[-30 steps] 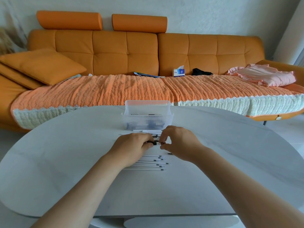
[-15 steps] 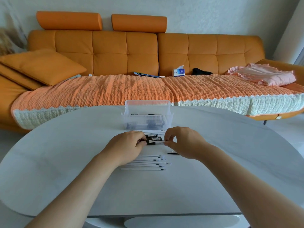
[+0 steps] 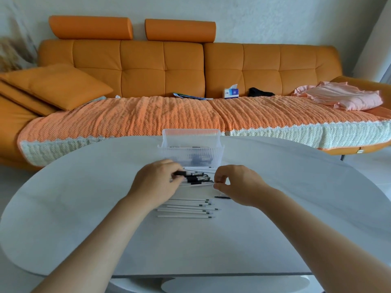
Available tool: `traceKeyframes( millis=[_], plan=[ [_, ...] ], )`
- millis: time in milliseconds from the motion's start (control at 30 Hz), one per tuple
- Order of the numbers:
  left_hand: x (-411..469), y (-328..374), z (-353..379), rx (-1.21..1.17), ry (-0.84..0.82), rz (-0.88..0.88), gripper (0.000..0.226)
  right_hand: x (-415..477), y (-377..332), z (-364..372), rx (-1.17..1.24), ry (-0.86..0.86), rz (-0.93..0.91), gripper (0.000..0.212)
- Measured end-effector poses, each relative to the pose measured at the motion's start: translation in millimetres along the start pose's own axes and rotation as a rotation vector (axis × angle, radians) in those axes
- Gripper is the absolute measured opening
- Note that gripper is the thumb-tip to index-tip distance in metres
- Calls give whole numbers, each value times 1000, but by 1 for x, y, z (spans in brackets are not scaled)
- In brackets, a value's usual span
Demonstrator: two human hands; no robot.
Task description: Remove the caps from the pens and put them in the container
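My left hand [image 3: 157, 179] pinches a black cap [image 3: 179, 172] at its fingertips. My right hand [image 3: 237, 183] grips the end of a white pen [image 3: 202, 184] that lies slanted between the two hands. Under them sits a small heap of capped pens [image 3: 198, 178] with black caps. A row of several uncapped white pens [image 3: 186, 209] lies on the table nearer to me. The clear ribbed container [image 3: 190, 154] stands just beyond my hands, with dark caps dimly visible through its wall.
Everything rests on a white oval table [image 3: 84, 208]. A thin black piece [image 3: 222, 197] lies by my right wrist. Behind the table runs an orange sofa [image 3: 160, 66] with a knitted cover, cushions, a tissue box [image 3: 231, 93] and pink cloth [image 3: 342, 98].
My hands have pulled apart sideways. The black cap has gone left with my left hand, and the white pen stays in my right hand.
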State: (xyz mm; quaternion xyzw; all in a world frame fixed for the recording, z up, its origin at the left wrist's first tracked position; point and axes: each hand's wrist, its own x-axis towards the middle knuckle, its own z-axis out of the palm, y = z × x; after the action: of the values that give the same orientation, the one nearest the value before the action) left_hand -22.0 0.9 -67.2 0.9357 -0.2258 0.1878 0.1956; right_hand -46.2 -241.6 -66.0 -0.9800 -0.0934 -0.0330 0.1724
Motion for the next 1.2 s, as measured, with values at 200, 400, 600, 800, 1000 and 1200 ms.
traceKeyframes(
  millis=[200, 400, 600, 800, 1000, 1200],
  plan=[
    [0, 15, 20, 22, -57, 162, 11, 2, -10, 3, 63, 37, -62, 10],
    [1, 12, 23, 39, -111, 137, 13, 2, 0, -1, 31, 19, 7, 9],
    [-2, 9, 25, 46, -190, 101, 13, 3, 21, -4, -7, -8, 136, 11],
    [0, 9, 27, 53, -250, 78, 15, 5, 25, 0, 39, -42, 124, 11],
    [2, 9, 26, 70, -269, 58, 13, 12, 27, -2, 112, -117, 110, 13],
    [2, 8, 24, 55, -291, 48, 15, 27, 29, -1, 30, 109, 114, 17]
  ],
)
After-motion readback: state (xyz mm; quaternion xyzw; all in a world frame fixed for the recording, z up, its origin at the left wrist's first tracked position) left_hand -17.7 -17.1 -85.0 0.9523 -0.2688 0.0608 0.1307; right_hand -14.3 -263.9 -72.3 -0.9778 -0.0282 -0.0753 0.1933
